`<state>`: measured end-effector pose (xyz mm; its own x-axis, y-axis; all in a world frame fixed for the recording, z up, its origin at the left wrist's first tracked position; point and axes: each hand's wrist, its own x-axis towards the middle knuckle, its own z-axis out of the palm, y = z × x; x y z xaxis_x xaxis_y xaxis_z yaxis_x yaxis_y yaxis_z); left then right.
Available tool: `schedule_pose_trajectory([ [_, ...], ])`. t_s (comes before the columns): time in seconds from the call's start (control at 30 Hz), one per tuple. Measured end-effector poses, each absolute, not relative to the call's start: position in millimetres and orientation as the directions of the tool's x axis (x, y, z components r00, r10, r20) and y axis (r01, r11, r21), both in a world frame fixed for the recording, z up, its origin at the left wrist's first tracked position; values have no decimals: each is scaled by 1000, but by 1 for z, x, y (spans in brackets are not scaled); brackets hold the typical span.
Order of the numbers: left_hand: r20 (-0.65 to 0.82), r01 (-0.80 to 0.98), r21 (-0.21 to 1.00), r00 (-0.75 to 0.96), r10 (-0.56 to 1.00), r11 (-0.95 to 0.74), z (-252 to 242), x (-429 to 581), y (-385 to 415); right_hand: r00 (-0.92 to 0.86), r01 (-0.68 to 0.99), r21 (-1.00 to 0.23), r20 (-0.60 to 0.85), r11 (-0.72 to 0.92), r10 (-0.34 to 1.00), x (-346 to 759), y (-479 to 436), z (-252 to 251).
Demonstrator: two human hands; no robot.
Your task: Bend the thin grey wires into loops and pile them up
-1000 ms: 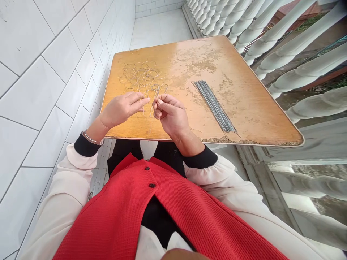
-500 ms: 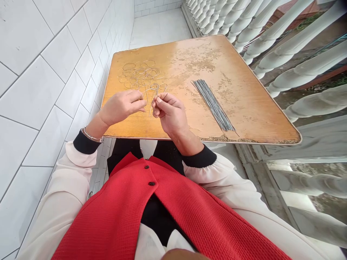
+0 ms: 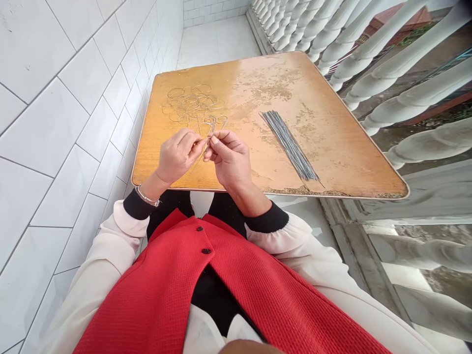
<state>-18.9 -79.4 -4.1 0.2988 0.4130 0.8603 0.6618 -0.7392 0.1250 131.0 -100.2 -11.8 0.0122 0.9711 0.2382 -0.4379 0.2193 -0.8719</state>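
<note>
Pinching one thin bent wire (image 3: pixel 211 129) over the wooden tabletop (image 3: pixel 236 73).
My left hand (image 3: pixel 177 157) and right hand (image 3: pixel 231 161) meet at it, fingertips pressed together on it; its long axis slants away from me toward the tangle of wire loops (image 3: pixel 193 101), the bundle of straight wires (image 3: pixel 289 146) lying well off to the right.

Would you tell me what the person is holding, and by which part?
The left hand and right hand pinch a thin wire below its bent loop.
</note>
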Motion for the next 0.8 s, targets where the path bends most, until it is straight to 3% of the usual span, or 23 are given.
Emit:
schedule_pose_trajectory([
  [0.53, 798, 661, 217, 303, 520, -718, -4, -21, -88, 14, -457, -863, 237, 217, 971, 131, -104, -8],
  [0.8, 821, 649, 201, 297, 488, -733, -6, -22, -85, 11, -412, -893, 190, 178, 982, 132, -104, -6],
])
